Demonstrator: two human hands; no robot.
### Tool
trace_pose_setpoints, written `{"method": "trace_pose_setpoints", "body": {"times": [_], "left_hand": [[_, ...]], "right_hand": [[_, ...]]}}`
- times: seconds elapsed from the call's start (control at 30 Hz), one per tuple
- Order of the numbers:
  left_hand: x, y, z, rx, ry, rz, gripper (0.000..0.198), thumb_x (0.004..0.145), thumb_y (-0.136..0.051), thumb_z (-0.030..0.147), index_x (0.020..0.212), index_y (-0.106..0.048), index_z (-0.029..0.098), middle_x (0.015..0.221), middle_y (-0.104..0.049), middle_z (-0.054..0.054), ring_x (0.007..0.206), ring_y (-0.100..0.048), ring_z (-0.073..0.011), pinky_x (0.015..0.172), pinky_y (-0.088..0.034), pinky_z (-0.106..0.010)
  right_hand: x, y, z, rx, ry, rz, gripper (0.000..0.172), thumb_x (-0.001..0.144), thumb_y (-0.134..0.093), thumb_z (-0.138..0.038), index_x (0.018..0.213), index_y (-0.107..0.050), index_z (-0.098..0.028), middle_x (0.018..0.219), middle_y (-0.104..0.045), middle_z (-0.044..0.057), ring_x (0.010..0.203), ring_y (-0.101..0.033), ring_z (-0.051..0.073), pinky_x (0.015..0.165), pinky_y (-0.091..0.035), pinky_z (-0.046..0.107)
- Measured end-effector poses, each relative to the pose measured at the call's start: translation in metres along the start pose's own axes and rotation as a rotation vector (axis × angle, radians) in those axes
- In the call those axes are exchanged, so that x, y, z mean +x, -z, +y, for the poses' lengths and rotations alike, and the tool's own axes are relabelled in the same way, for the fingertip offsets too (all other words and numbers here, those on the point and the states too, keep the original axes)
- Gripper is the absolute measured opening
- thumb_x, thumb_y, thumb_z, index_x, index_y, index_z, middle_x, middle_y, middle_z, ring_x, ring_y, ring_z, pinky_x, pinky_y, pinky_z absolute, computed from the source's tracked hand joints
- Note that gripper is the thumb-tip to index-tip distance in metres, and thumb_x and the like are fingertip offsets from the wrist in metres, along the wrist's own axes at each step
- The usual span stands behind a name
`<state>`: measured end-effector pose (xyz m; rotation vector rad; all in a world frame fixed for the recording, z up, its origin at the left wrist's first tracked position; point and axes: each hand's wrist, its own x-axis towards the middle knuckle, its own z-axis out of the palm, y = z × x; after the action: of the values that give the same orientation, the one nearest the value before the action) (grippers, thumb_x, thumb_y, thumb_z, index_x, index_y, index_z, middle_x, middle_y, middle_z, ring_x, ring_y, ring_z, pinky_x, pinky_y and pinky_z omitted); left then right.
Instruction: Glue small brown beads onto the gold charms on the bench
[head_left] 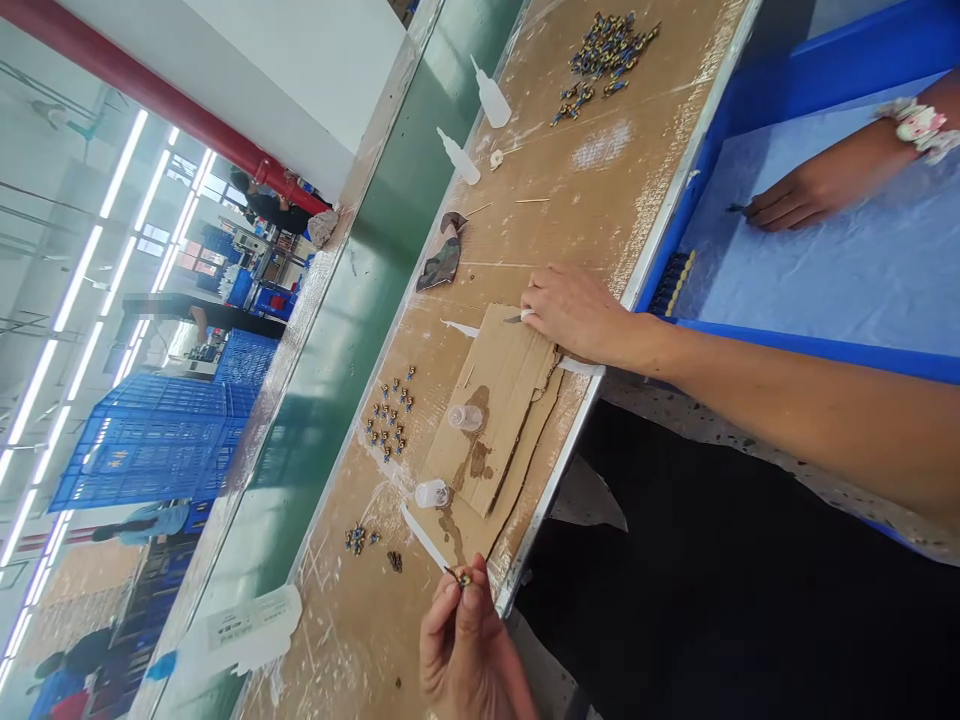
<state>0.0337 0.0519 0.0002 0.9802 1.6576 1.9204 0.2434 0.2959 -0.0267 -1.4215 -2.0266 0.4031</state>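
Observation:
The view is turned on its side. My left hand [469, 640] pinches a small brass-coloured part [463, 578] with a dark tip between thumb and fingertips. My right hand [574, 310] rests at the edge of a cardboard piece [499, 355], fingers closed round a thin grey pointed tool [513, 319], its kind mostly hidden. On the cardboard stands a small clear plastic cup [465, 417] beside wet stains. Another small clear container [433, 493] lies nearby. A white strip [424, 535] runs close to my left fingertips.
Small blue-and-brass parts stand in a cluster [390, 410], with a bigger pile [611, 48] farther right. Two white nozzle bottles [491, 95], a dark cloth scrap [442, 255] and a large white bottle [251, 625] line the far edge. A co-worker's hand [806, 195] works over a blue tray [795, 340].

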Motion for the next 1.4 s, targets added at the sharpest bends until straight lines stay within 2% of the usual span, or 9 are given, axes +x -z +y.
{"method": "trace_pose_setpoints", "body": {"times": [0.13,0.2,0.23,0.37,0.43,0.5,0.77,1.2,1.4], "left_hand": [[-0.002,0.000,-0.001,0.008,-0.023,0.014,0.018,0.058,-0.083,0.025,0.071,-0.071,0.025,0.071,-0.072,0.008,0.066,-0.069,-0.0092,0.074,-0.060,-0.023],[-0.003,-0.003,-0.001,0.017,-0.062,0.018,0.018,0.057,-0.084,0.023,0.070,-0.071,0.025,0.072,-0.072,0.008,0.066,-0.069,-0.0091,0.075,-0.060,-0.022],[-0.004,-0.004,-0.001,0.024,-0.095,0.017,0.018,0.057,-0.083,0.022,0.070,-0.071,0.024,0.072,-0.072,0.007,0.067,-0.069,-0.0089,0.075,-0.059,-0.022],[-0.008,-0.010,0.000,0.038,-0.223,-0.015,0.014,0.061,-0.081,0.019,0.070,-0.071,0.024,0.075,-0.072,0.006,0.069,-0.068,-0.0079,0.073,-0.059,-0.021],[-0.009,-0.009,-0.001,0.036,-0.235,-0.056,0.014,0.062,-0.081,0.021,0.072,-0.071,0.024,0.076,-0.072,0.006,0.069,-0.068,-0.0092,0.068,-0.059,-0.021],[-0.010,-0.007,-0.002,0.039,-0.236,-0.089,0.013,0.062,-0.080,0.024,0.072,-0.071,0.025,0.077,-0.072,0.006,0.068,-0.068,-0.0105,0.063,-0.059,-0.022],[-0.010,-0.007,0.004,0.071,-0.307,-0.193,0.011,0.064,-0.079,0.026,0.070,-0.070,0.028,0.072,-0.071,0.007,0.065,-0.067,-0.0096,0.057,-0.057,-0.019],[-0.010,-0.009,0.009,0.062,-0.321,-0.227,0.011,0.065,-0.079,0.027,0.069,-0.069,0.029,0.072,-0.071,0.009,0.070,-0.068,-0.0082,0.065,-0.057,-0.017],[-0.009,-0.007,0.009,0.088,-0.373,-0.215,0.012,0.063,-0.079,0.028,0.063,-0.067,0.028,0.068,-0.069,0.008,0.061,-0.066,-0.0087,0.058,-0.058,-0.021]], "right_hand": [[-0.006,0.012,-0.008,0.056,-0.063,0.039,0.023,0.089,-0.040,-0.022,0.091,-0.059,-0.009,0.090,-0.059,0.012,0.083,-0.050,0.018,0.070,-0.033,0.031],[-0.024,0.022,-0.024,0.198,-0.123,0.035,0.030,0.093,-0.033,-0.028,0.101,-0.055,-0.010,0.084,-0.059,0.008,0.069,-0.048,0.013,0.063,-0.033,0.028],[-0.037,0.027,-0.034,0.473,-0.158,-0.031,0.031,0.093,-0.034,-0.032,0.105,-0.053,-0.011,0.079,-0.058,0.005,0.062,-0.045,0.009,0.059,-0.032,0.025],[-0.104,0.035,-0.084,1.555,-0.230,-0.844,0.028,0.087,-0.050,-0.037,0.098,-0.055,-0.012,0.061,-0.048,-0.004,0.050,-0.039,0.003,0.051,-0.031,0.018],[-0.127,0.031,-0.102,1.819,-0.361,-1.038,0.026,0.081,-0.060,-0.036,0.087,-0.055,-0.011,0.057,-0.045,-0.006,0.048,-0.036,0.000,0.049,-0.027,0.016],[-0.138,0.025,-0.111,1.975,-0.435,-1.123,0.025,0.078,-0.065,-0.034,0.082,-0.053,-0.012,0.054,-0.044,-0.007,0.046,-0.034,-0.001,0.048,-0.025,0.015],[-0.132,0.020,-0.117,2.027,-0.468,-1.229,0.024,0.076,-0.067,-0.029,0.076,-0.051,-0.012,0.050,-0.039,-0.008,0.045,-0.029,-0.001,0.046,-0.018,0.016],[-0.134,0.023,-0.119,2.020,-0.483,-1.226,0.025,0.076,-0.066,-0.028,0.072,-0.047,-0.013,0.051,-0.033,-0.008,0.046,-0.024,0.000,0.046,-0.014,0.018],[-0.134,0.023,-0.119,2.025,-0.466,-1.282,0.029,0.077,-0.065,-0.030,0.069,-0.043,-0.014,0.048,-0.030,-0.009,0.044,-0.021,0.000,0.045,-0.012,0.018]]}}
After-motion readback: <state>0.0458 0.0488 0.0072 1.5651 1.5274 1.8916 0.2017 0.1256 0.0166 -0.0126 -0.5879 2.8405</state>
